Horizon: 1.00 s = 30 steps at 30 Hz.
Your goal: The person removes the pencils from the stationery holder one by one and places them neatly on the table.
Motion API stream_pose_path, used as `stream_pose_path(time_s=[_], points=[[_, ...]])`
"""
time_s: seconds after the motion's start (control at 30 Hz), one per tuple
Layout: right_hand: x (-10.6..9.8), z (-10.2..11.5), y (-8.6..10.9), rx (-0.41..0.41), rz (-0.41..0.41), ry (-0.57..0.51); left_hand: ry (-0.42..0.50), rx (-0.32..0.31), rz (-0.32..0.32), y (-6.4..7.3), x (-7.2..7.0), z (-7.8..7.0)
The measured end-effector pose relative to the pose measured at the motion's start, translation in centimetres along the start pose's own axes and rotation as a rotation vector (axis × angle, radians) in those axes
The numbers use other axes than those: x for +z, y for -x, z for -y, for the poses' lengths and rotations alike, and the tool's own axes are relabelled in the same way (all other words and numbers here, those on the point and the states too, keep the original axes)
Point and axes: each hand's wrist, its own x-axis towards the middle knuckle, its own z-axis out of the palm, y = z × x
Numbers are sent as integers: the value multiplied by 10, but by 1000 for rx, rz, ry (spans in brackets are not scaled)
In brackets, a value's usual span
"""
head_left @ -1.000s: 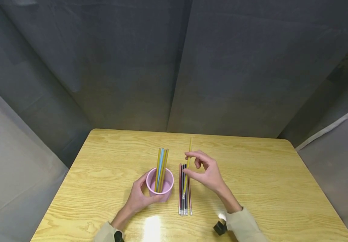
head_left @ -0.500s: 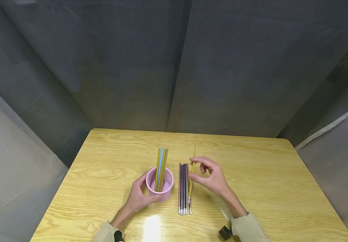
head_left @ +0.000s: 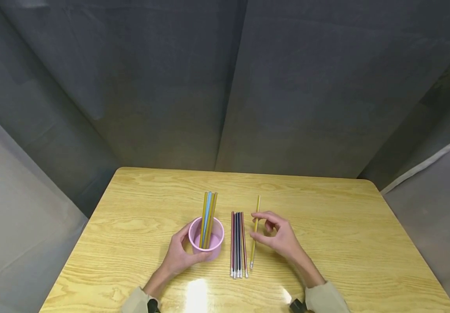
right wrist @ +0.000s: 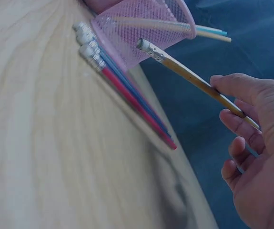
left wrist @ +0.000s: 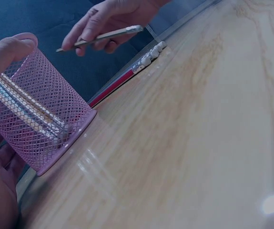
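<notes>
My left hand point(head_left: 181, 253) grips a pink mesh pencil cup point(head_left: 207, 253) from its left side, thumb near the rim. The cup stands upright on the table, and several yellow and blue pencils point(head_left: 209, 213) lean inside it. Between thumb and fingers my right hand point(head_left: 277, 234) pinches a yellow pencil point(right wrist: 189, 76), its white eraser end toward me, held above the table in both wrist views. Just left of this hand lies a row of several dark and red pencils point(head_left: 238, 243), side by side with erasers toward me.
The wooden table point(head_left: 150, 208) has rounded far corners. Grey cloth point(head_left: 162, 87) hangs behind it and at both sides. A black wrist device point(head_left: 297, 305) shows by the right sleeve.
My right hand has moved right and nearer to me, carrying the yellow pencil from over the row to the row's right side. The left hand and cup have stayed put.
</notes>
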Motion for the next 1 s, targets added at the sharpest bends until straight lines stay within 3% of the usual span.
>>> stream_pose_path(time_s=[0.27,0.5,1.0], points=[[3,-11,7,25,54,50,-2,-15,-6,1,1,-1],[5,-18,9,66,86,61,-10,13,0,1,1,2],[11,-23,5,-1,110,173,-9,19,-5,0,0,1]])
